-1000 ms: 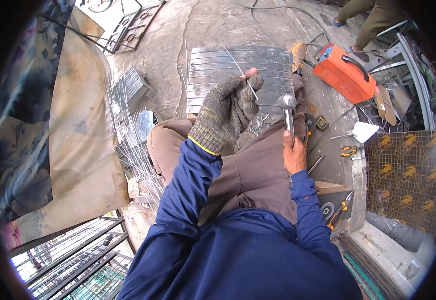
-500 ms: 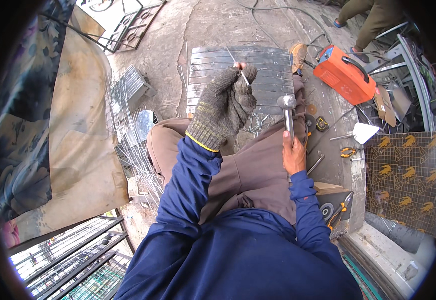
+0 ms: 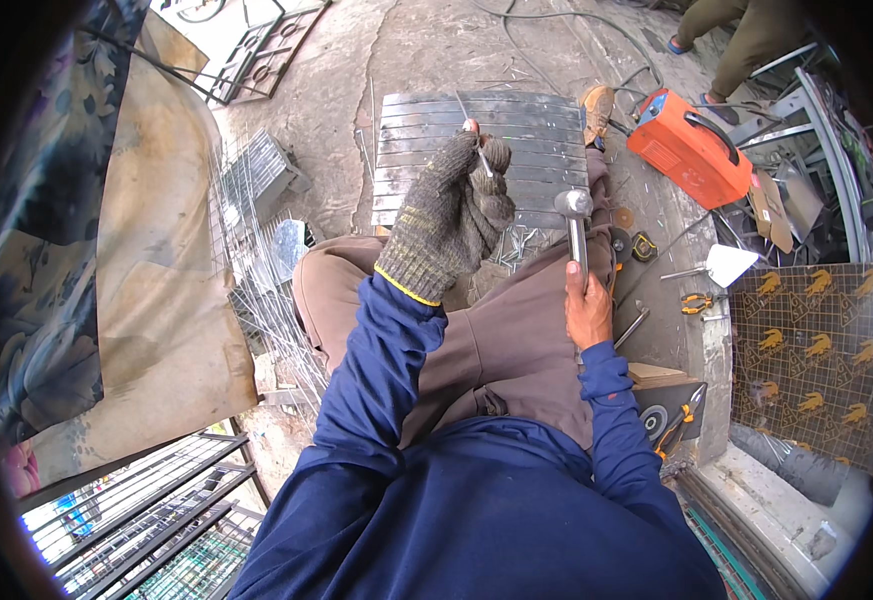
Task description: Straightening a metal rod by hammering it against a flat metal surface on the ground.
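Observation:
My left hand [image 3: 441,215], in a grey knitted glove with a yellow cuff edge, is raised over a dark slatted metal panel [image 3: 546,140]. Its fingertips pinch a thin metal rod [image 3: 484,160], which sticks out on both sides of the grip. A bare thumb or fingertip pokes out of the glove. My right hand [image 3: 589,310], ungloved, is wrapped round the handle of a hammer [image 3: 574,205]. The hammer's head points away from me, near the panel's right near corner. Several short metal pieces [image 3: 524,243] lie by the panel's near edge, between my legs.
An orange welding machine [image 3: 691,150] with cables stands at the far right. Nearby are a tape measure [image 3: 644,247], pliers [image 3: 696,303] and a white scoop-like piece [image 3: 729,266]. Thin wires [image 3: 278,325] and a metal block [image 3: 261,175] lie left. Another person's legs [image 3: 756,45] show far right.
My left hand has turned slightly, so the rod stands a little steeper. The right hand and hammer have stayed in place.

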The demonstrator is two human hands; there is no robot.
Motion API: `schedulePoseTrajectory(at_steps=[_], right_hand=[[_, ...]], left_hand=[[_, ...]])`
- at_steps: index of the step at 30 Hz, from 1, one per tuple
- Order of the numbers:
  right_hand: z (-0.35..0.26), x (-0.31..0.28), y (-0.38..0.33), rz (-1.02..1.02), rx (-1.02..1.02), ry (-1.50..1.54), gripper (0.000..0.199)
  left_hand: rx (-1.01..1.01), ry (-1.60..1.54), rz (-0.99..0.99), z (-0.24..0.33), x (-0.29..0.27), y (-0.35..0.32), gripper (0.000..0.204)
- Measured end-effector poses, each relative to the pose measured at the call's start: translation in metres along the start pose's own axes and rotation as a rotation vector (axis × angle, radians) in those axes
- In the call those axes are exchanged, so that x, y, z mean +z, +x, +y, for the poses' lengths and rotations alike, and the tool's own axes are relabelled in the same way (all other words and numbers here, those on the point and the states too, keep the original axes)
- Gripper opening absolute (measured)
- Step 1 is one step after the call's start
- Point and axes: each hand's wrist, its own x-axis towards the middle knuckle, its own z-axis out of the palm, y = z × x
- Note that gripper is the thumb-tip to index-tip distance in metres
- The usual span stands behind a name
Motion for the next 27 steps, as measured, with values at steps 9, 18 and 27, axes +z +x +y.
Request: schedulePoseTrajectory(at_steps=[9,18,27], right_hand=[[-0.0035,-0.0009,-0.0012,-0.008,0.004,0.024,0.063],[-0.0052,-0.002,-0.0018,-0.01,0.015,0.014,0.065],[-0.0034,-0.001,-0.0017,-0.003,0.008,0.02,0.067]], left_hand=[[0.032,0.081,-0.041,-0.0027,0.0007,-0.0007,0.043],[0.022,0.112,-0.003,-0.0036,0.0009,-0.0016,0.04],[0.054,0.124,0.097,-0.0064,0.0044,-0.0043,0.029]])
